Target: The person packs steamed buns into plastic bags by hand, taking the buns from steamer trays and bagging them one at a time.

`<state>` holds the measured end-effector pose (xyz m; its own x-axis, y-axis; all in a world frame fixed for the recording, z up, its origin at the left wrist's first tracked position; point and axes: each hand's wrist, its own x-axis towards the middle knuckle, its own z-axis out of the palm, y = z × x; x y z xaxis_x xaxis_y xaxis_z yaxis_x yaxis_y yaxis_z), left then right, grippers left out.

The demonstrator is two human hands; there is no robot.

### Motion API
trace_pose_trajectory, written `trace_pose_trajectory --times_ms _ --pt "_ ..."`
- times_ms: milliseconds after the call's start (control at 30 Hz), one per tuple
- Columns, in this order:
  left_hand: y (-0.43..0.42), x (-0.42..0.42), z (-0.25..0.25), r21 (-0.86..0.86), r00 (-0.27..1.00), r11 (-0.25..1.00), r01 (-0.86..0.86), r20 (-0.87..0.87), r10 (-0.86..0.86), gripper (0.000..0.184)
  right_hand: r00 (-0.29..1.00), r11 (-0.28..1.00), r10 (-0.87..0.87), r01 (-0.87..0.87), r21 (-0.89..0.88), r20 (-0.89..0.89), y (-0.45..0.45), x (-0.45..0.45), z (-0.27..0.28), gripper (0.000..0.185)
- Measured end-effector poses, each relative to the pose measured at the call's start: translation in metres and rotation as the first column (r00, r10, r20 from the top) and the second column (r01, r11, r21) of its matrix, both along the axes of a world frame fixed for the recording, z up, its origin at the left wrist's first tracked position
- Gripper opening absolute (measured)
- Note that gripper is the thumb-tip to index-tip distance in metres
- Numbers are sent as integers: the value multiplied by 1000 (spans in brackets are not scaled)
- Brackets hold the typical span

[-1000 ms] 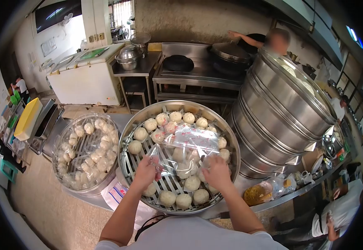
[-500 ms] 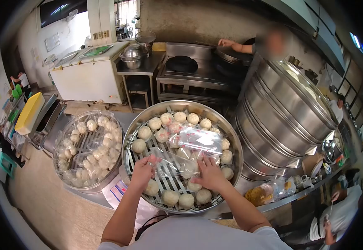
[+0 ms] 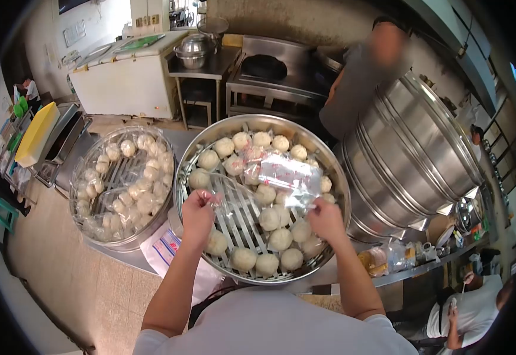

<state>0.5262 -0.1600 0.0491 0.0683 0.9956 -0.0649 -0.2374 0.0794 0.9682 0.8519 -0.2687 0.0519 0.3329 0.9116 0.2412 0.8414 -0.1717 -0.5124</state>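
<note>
A round metal steamer tray [image 3: 342,177] with a slatted bottom is in front of me, with white buns [image 3: 244,259] around its inside edge and several more in its right half. Across the buns lies a clear plastic bag [image 3: 287,176] with red print, its upper part shiny with glare. My left hand [image 3: 199,216] pinches the bag's left edge over the tray's left side. At the right side, my right hand [image 3: 327,219] is closed with fingertips together on the bag's other edge. Both hands hold the plastic above the slats.
Left of me stands a second steamer tray [image 3: 134,241] of buns under clear plastic. A tall stack of metal steamers [image 3: 412,160] rises at right, with bagged goods [image 3: 382,258] below it. A person [image 3: 358,89] stands beyond, near the stove [image 3: 270,87]; another person [image 3: 468,313] is at lower right.
My right hand has gone from lying spread on the plastic to pinching its edge farther right and up. My left hand still pinches the left edge. The person by the stove has turned and moved.
</note>
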Motion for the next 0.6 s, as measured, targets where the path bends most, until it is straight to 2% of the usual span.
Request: trace_pose_trajectory --times_ms 33,133,233,333,367,433,533,600 --pt "-1 -1 2 -49 999 999 12 34 -10 21 996 999 -51 50 13 73 -1 4 9 14" --pt "-1 1 4 -21 999 1000 -2 44 3 24 966 983 -178 181 -1 190 -4 10 25 17" --pt "-1 -1 1 -6 999 1000 5 37 -5 23 973 981 -70 107 -164 220 -3 18 -7 26" --pt "0 -4 -1 -15 1000 1000 16 14 -16 24 998 968 -41 52 -244 50 -10 4 7 38" --pt "0 -4 -2 -6 998 1000 16 55 -16 24 996 993 -53 61 -102 77 -15 -5 22 50" --pt "-3 -3 -2 12 991 1000 18 132 -19 23 996 994 -76 79 -74 34 -15 0 15 51" --pt "-6 1 11 -13 994 1000 13 107 -11 15 999 998 -43 42 -49 -32 -22 2 10 50" --pt "-10 0 19 46 994 998 53 -100 -48 12 999 1000 -29 29 8 -41 -25 2 11 49"
